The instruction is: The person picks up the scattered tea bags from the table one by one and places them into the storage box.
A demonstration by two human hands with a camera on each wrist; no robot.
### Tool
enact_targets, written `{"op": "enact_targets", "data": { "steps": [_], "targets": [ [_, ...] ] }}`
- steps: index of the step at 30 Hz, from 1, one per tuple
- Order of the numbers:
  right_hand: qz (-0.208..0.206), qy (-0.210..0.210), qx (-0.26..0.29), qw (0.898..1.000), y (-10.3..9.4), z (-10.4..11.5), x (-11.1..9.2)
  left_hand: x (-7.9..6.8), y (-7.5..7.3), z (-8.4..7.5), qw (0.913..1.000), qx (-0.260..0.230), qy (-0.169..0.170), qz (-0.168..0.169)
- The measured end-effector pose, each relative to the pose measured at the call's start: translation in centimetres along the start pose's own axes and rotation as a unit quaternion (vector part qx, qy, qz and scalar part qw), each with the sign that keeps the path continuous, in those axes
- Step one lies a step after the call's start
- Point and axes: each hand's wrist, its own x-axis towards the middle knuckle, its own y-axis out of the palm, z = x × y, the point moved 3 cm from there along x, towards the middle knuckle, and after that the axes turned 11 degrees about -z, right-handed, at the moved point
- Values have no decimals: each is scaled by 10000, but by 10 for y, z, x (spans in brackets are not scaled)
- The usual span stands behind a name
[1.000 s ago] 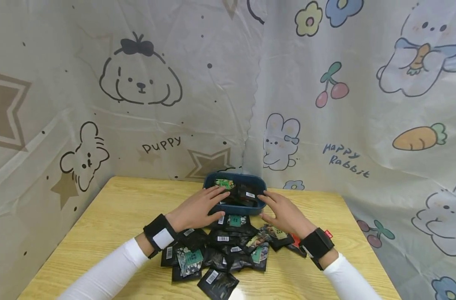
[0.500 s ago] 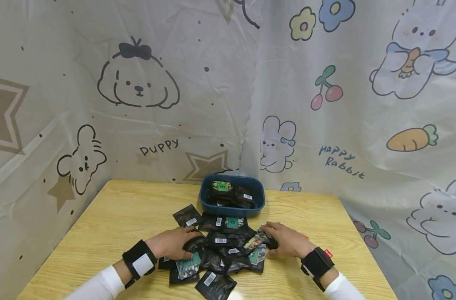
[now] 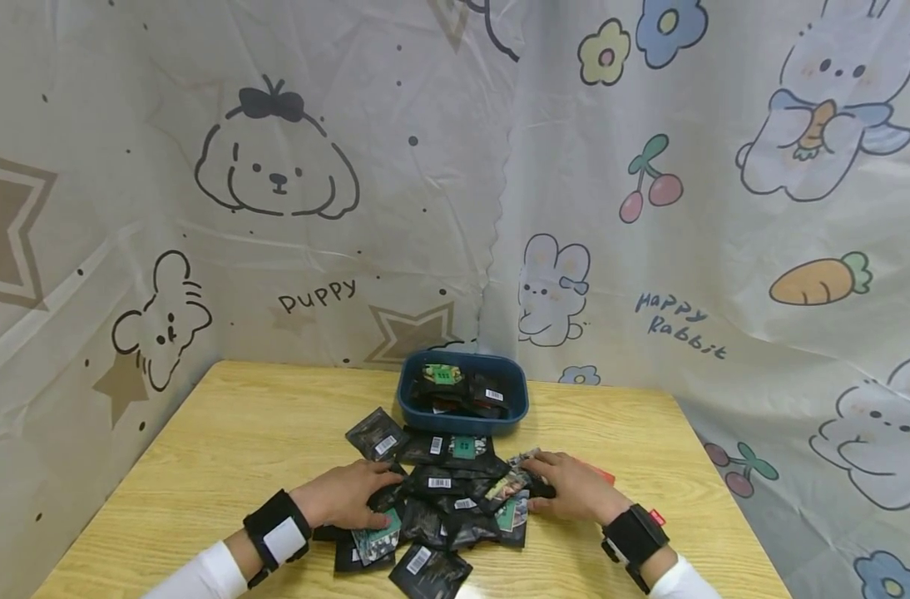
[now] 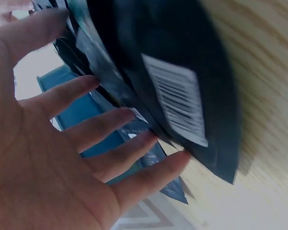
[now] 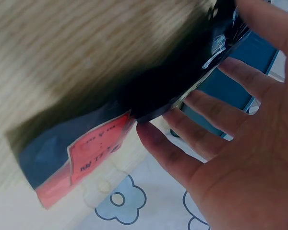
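Several black sachets, many with barcodes, lie in an overlapping pile (image 3: pixel 425 520) on the table. My left hand (image 3: pixel 344 496) rests on the pile's left side, thumb at a green-labelled sachet (image 3: pixel 378 542). In the left wrist view its fingers are spread and nearly straight, fingertips touching the edge of a barcoded black sachet (image 4: pixel 216 120). My right hand (image 3: pixel 578 487) rests at the pile's right side over patterned sachets, hiding parts of them. In the right wrist view, relaxed fingers touch black sachets, the little finger beside a red-labelled one (image 5: pixel 98 148).
A dark blue bin (image 3: pixel 462 426) holding several sachets stands behind the pile, near the back edge of the wooden table (image 3: pixel 275 416). One sachet (image 3: pixel 376 434) lies at the pile's back left. A printed curtain (image 3: pixel 425 249) hangs behind the table.
Both hands have come back from the bin down to the two sides of the pile. A sachet at the back left came into sight as the left hand moved off.
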Motion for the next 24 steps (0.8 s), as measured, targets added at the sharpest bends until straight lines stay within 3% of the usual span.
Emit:
{"op": "enact_targets", "data": {
  "steps": [6, 13, 17, 24],
  "targets": [
    [-142, 22, 76, 9999, 2, 0, -2, 2, 2, -4, 9983, 282, 410, -294],
    [-580, -405, 22, 9975, 1, 0, 1, 3, 1, -5, 9921, 762, 847, -526],
    [-929, -664, -156, 9933, 2, -2, 3, 5, 0, -3, 9864, 927, 980, -941],
    [-1200, -643, -210, 9905, 1, -4, 6, 11, -4, -1, 9818, 789, 975, -1424]
  ]
}}
